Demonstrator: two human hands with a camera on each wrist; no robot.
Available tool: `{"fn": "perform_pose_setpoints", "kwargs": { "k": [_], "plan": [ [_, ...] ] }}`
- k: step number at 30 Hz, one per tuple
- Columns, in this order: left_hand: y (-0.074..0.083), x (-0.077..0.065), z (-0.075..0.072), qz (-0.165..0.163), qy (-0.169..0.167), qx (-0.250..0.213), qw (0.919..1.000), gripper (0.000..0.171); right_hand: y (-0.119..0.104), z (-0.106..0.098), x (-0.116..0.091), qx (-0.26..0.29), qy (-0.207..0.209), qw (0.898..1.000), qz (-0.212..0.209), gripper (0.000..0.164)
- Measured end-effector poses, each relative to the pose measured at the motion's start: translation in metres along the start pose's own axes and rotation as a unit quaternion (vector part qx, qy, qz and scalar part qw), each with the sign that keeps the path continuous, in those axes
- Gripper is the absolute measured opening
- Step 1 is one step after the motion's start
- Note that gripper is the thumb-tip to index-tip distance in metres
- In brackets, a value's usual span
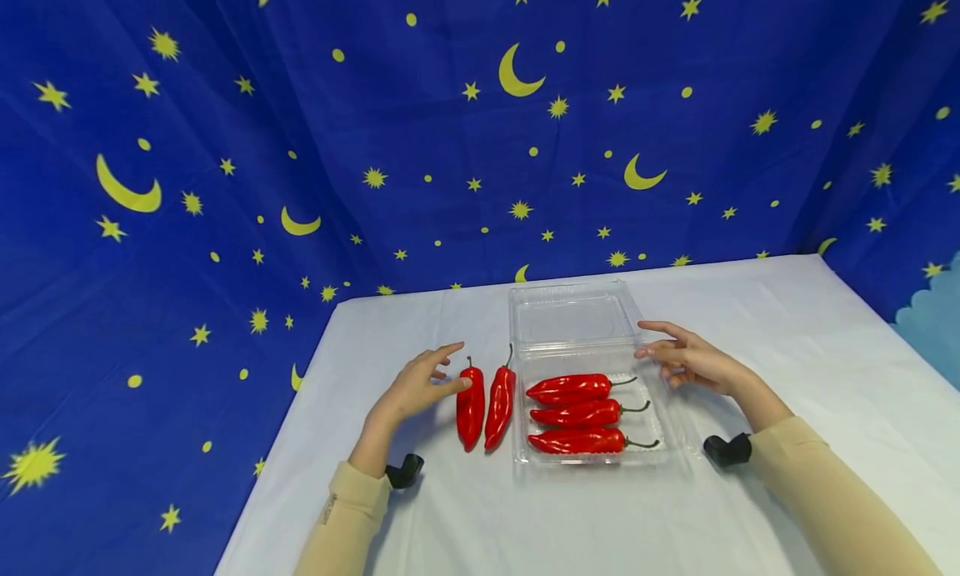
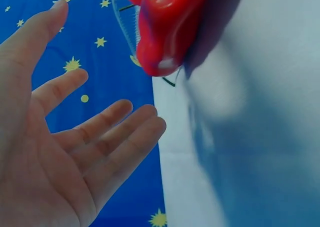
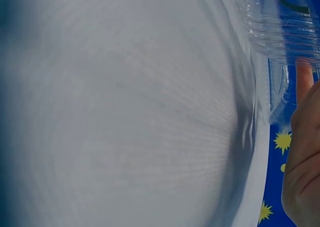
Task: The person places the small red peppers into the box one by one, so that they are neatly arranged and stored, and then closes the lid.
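Two red chili peppers, one (image 1: 470, 409) by my left hand (image 1: 416, 386) and one (image 1: 500, 408) beside the container, lie on the table with stems pointing away. The left hand's fingers are spread and hold nothing; its thumb overlaps the nearer pepper in the head view. In the left wrist view, a red pepper (image 2: 167, 32) shows beyond the open palm. A clear plastic container (image 1: 519, 443) lies with its lid (image 1: 573, 319) folded back. Inside, several red peppers (image 1: 573, 413) lie crosswise, stems to the right. My right hand (image 1: 693, 363) has loose fingers right at the container's right side, holding nothing.
A white cloth (image 1: 442, 518) covers the table. Behind and to the left hangs a blue curtain (image 1: 450, 126) with yellow stars and moons. Black wrist cameras (image 1: 405, 471) sit below both hands, close over the cloth.
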State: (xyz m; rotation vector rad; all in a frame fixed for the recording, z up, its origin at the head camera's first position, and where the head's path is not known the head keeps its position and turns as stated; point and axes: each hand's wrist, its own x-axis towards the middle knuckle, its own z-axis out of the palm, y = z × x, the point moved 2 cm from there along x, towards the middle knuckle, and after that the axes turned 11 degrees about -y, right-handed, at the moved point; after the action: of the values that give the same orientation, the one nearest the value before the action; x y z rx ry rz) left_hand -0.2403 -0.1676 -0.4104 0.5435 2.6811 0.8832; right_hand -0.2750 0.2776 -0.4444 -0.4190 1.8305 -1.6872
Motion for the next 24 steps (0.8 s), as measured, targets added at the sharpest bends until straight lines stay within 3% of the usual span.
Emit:
{"fn": "perform_pose_setpoints", "kwargs": {
  "k": [4,13,24],
  "plan": [
    [-0.001,-0.001,0.007,-0.007,0.004,-0.007,0.9999,0.069,-0.001,0.000,0.000,0.000,0.001,1.000,0.000,0.066],
    [-0.001,-0.002,0.027,-0.044,-0.028,0.005,0.9986,0.069,0.000,0.002,-0.002,0.004,-0.008,1.000,-0.009,0.065],
    [-0.005,0.004,0.040,-0.041,-0.010,-0.013,0.9990,0.067,0.000,0.001,-0.002,0.001,-0.024,0.999,-0.025,0.065]
  ]
}}
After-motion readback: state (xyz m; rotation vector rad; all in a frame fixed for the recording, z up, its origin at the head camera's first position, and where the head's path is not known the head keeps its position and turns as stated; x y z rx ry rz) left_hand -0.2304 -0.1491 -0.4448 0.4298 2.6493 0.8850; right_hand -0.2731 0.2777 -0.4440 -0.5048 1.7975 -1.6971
